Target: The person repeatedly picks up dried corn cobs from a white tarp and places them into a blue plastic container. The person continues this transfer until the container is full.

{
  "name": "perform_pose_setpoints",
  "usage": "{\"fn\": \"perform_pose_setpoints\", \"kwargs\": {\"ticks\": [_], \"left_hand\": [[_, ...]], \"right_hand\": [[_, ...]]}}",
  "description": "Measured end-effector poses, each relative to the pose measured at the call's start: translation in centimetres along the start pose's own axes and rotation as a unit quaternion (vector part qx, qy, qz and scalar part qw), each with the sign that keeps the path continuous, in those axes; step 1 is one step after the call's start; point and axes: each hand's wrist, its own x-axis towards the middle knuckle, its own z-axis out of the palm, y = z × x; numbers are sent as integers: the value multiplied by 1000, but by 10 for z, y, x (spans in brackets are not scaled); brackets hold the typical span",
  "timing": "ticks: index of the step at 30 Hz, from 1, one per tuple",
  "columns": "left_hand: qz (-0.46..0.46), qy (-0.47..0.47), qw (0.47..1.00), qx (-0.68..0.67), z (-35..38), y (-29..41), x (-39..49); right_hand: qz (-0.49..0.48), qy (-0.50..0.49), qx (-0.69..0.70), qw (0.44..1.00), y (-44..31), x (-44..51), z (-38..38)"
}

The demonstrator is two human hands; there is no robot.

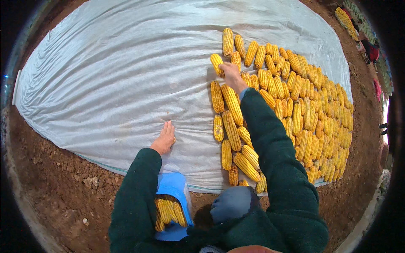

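My right hand (233,75) grips one end of a yellow corn cob (216,62) over the left edge of the laid-out cobs. Its far end points up and left, away from my wrist. My left hand (164,138) rests on the white woven plastic sheet (120,82) with its fingers stretched forward, and I see no cob in it. Many corn cobs (303,117) lie side by side in rough rows across the sheet's right part. Along the left border, single cobs (217,96) lie more loosely spaced. My right forearm hides some of them.
A blue container (173,185) holding several cobs (169,210) stands beneath my left forearm. My knee (234,204) is at the sheet's near edge. Brown soil (72,183) surrounds the sheet. More yellow cobs (346,23) and other items lie at the far right.
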Motion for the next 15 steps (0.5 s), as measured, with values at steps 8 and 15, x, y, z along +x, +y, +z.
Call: {"fn": "perform_pose_setpoints", "kwargs": {"ticks": [8,15], "left_hand": [[-30,11,986,-163,-7,0,-1],[-36,67,976,-204,2,3,-2]], "right_hand": [[-195,134,-359,903,-20,118,23],[-204,20,-714,669,29,139,37]]}}
